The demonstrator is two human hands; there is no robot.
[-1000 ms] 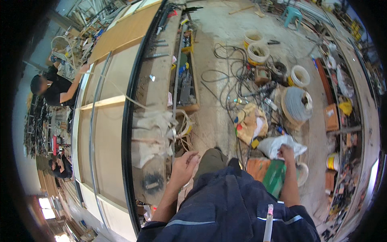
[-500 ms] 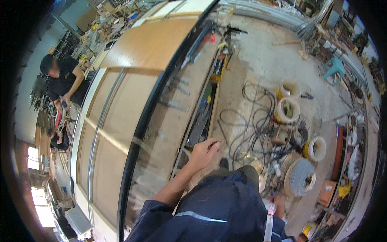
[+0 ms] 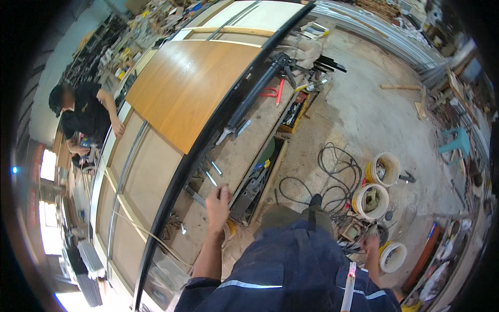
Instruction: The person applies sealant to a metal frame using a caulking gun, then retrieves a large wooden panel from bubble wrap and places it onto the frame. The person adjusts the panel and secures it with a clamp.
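Note:
My left hand [image 3: 218, 203] is raised over the near edge of the workbench [image 3: 231, 156], its fingers curled in and nothing showing in them. Just beyond the fingertips lie short metal rods [image 3: 211, 179]. My right hand [image 3: 370, 243] hangs low on the right, in front of the buckets; its fingers are too unclear to read. On the bench, along the black edge of a large framed panel [image 3: 171, 200], rests a black caulking gun [image 3: 252, 99] with a pale nozzle. Beside it is a red-handled tool [image 3: 278, 92]. A brown wood sheet [image 3: 189, 86] lies on the frame.
Across the panel stands another person [image 3: 86, 112], one hand at its edge. Open tool trays [image 3: 257, 182] sit along the bench. On the floor are black cable [image 3: 338, 171], several buckets [image 3: 384, 169] and a teal stool [image 3: 455, 143]. Metal lengths [image 3: 379, 34] lie at the back.
My view has shifted, and the bench and caulking gun show more clearly. My left hand has moved left, nearer the rods. The other person's one hand now reaches to the panel's edge.

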